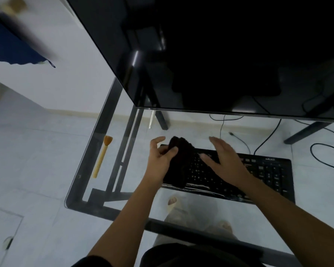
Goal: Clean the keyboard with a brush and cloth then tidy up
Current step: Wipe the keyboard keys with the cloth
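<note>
A black keyboard (264, 174) lies on the glass desk (96, 143) in front of me. A dark cloth (181, 158) drapes over the keyboard's left end. My left hand (160, 157) pinches the cloth's left edge between thumb and fingers. My right hand (224, 158) hovers flat over the keys just right of the cloth, fingers spread, with the thumb near the cloth; it grips nothing. A wooden-handled brush (101, 157) with tan bristles lies on the glass far to the left, apart from both hands.
A large black monitor (220, 54) looms over the back of the desk. Black cables (326, 160) trail on the floor to the right. The desk's dark frame (123, 151) and my feet show through the glass. A blue cloth (12, 45) hangs at upper left.
</note>
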